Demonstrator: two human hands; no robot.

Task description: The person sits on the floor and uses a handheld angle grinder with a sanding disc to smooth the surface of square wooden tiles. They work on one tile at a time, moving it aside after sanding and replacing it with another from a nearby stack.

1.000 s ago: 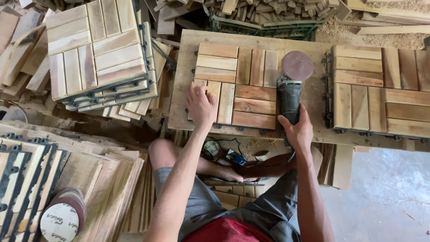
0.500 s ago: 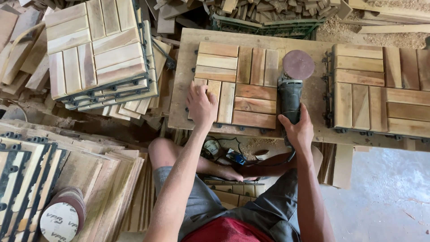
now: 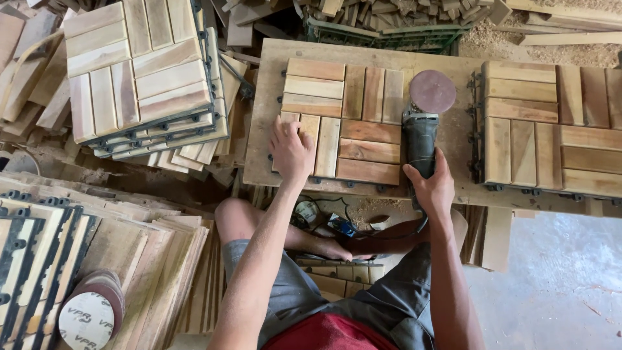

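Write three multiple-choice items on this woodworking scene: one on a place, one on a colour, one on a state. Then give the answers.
1. Where does the left hand rest?
A. on the wooden tile on the workbench
B. on the stack of tiles
C. on the floor

2. What colour is the sanding disc on the grinder?
A. bright green
B. reddish brown
C. white

3. How is the right hand?
A. open and empty
B. closed around the grinder's body
C. flat on a tile

Answers: 1 A, its palm lies on the tile's near left corner; 2 B, the round disc shows reddish brown; 3 B, its fingers wrap the dark body.
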